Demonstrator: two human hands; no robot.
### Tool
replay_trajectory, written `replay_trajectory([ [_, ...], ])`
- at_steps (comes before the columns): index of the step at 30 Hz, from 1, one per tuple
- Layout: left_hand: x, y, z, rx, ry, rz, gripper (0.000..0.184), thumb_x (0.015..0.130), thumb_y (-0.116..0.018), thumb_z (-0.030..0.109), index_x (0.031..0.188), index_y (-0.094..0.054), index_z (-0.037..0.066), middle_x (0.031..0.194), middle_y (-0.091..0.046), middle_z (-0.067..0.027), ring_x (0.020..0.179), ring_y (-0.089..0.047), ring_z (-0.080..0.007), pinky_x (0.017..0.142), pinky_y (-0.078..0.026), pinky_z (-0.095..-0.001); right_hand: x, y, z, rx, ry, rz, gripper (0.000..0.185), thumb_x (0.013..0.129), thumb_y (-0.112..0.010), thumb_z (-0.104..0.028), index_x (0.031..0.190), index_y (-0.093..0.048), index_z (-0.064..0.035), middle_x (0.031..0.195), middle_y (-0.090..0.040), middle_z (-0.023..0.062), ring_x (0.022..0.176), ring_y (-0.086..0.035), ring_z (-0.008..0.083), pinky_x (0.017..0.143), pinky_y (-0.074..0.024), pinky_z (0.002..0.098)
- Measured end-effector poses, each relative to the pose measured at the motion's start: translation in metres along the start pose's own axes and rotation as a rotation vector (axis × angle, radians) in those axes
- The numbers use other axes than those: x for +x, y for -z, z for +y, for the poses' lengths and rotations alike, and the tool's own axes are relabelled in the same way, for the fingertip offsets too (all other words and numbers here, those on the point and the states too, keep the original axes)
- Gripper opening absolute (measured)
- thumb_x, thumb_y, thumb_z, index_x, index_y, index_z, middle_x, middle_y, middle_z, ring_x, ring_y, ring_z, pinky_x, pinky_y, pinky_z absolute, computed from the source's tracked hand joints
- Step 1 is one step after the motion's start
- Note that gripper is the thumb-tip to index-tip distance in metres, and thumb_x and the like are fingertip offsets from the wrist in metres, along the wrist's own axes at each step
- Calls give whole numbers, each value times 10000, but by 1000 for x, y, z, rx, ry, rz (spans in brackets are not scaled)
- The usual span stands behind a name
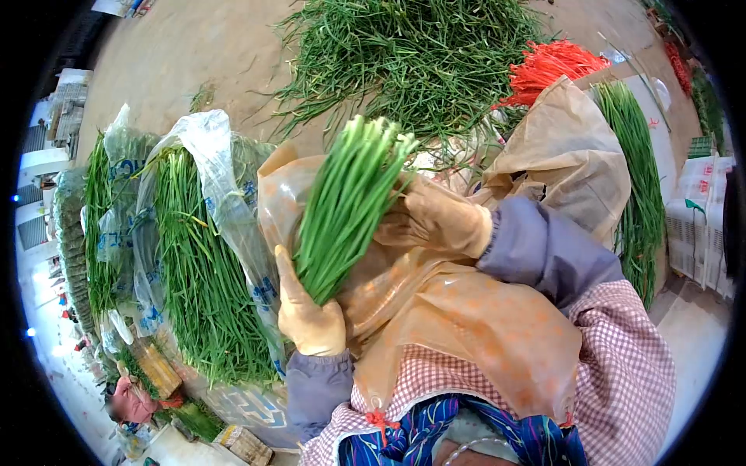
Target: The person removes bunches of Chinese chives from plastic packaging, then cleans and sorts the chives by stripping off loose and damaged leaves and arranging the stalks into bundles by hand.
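Observation:
A bundle of long green stalks (346,206) with pale cut ends pointing up is held over my lap. My left hand (309,311), in a tan glove, is wrapped round the lower leafy end. My right hand (435,217), gloved too, is against the right side of the bundle near the pale ends; its fingers are partly hidden behind the stalks. Beneath both hands lies a translucent tan plastic apron (482,326) with orange spots. Just left of the bundle is a clear plastic bag (214,147) partly covering more green stalks (206,279).
A large loose heap of green stalks (412,62) lies on the floor ahead. Red ties (556,66) sit at the upper right beside a tan cloth (571,151). More stalks (637,186) stand farther right. At the lower left is another person (132,401).

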State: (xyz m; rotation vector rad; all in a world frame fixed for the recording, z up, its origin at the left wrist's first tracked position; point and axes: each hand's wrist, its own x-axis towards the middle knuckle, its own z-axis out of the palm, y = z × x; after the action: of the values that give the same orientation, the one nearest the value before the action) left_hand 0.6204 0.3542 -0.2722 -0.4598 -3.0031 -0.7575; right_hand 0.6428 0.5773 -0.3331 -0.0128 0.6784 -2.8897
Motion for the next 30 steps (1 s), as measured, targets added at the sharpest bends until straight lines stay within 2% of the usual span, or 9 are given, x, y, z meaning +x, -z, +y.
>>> replay_trajectory([
  [4, -11, 6, 3, 142, -108, -171, 913, 584, -507, -118, 1453, -348, 111, 1085, -634, -200, 900, -641, -393, 768, -517, -413, 27, 7, 0, 386, -101, 98, 500, 852, -684, -390, 1222, -548, -83, 1163, -623, 128, 1102, -582, 263, 980, -466, 426],
  [9, -18, 5, -5, 324, -280, -240, 938, 598, -646, -36, 1466, -317, 96, 831, -553, -134, 634, -583, -341, 554, -473, -415, 51, 27, 3, 417, 17, 140, 431, 818, -726, -365, 1115, -589, -84, 1082, -645, 132, 989, -639, 287, 907, -527, 455],
  [15, -18, 20, 5, 228, -216, -430, 898, 647, -686, -19, 1459, -310, 59, 968, -590, -169, 800, -619, -346, 676, -506, -418, 59, 37, -4, 330, 68, 43, 537, 886, -631, -138, 1347, -381, -24, 1103, -634, 161, 990, -650, 300, 795, -598, 412],
  [19, -10, 51, -9, -289, -143, -549, 930, 664, -833, 170, 1433, -337, 7, 1314, -529, -183, 1111, -581, -237, 883, -481, -327, 52, 40, -9, 300, 154, 66, 455, 858, -652, -117, 1263, -465, -31, 973, -636, 108, 963, -632, 291, 919, -530, 496],
  [20, -5, 63, -16, -444, -42, -572, 926, 676, -831, 267, 1426, -355, 5, 1272, -557, -137, 1032, -592, -211, 874, -479, -325, 49, 40, -13, 320, 122, 53, 446, 858, -651, -129, 1258, -476, -44, 950, -621, 91, 970, -617, 269, 923, -527, 493],
  [21, 1, 77, -22, -607, 77, -557, 845, 727, -793, 201, 1426, -356, 15, 1243, -563, -140, 958, -593, -192, 840, -511, -342, 46, 41, -14, 322, 120, 56, 443, 859, -650, -140, 1258, -478, -49, 950, -614, 83, 958, -615, 264, 923, -526, 490],
  [24, 26, 95, -26, -629, 112, -143, 725, 829, -689, 374, 1390, -413, 9, 1196, -593, -143, 985, -588, -202, 887, -487, -351, 42, 34, -15, 271, 138, 78, 426, 867, -644, -170, 1245, -484, -53, 944, -588, 64, 937, -604, 247, 917, -522, 468],
  [26, 52, 93, -19, -743, 33, -172, 714, 832, -687, 381, 1377, -425, 0, 1197, -591, -152, 1040, -587, -223, 935, -463, -370, 40, 29, -14, 266, 144, 55, 414, 870, -639, -171, 1238, -488, -55, 946, -584, 61, 936, -598, 241, 917, -518, 455],
  [30, 93, 26, 9, -1042, -111, -626, 848, 839, -643, 472, 1444, -285, -3, 1305, -505, -200, 1183, -512, -285, 998, -415, -408, 34, 13, -16, 242, 157, -31, 387, 878, -625, -180, 1227, -497, -72, 953, -582, 59, 942, -593, 232, 908, -506, 435],
])
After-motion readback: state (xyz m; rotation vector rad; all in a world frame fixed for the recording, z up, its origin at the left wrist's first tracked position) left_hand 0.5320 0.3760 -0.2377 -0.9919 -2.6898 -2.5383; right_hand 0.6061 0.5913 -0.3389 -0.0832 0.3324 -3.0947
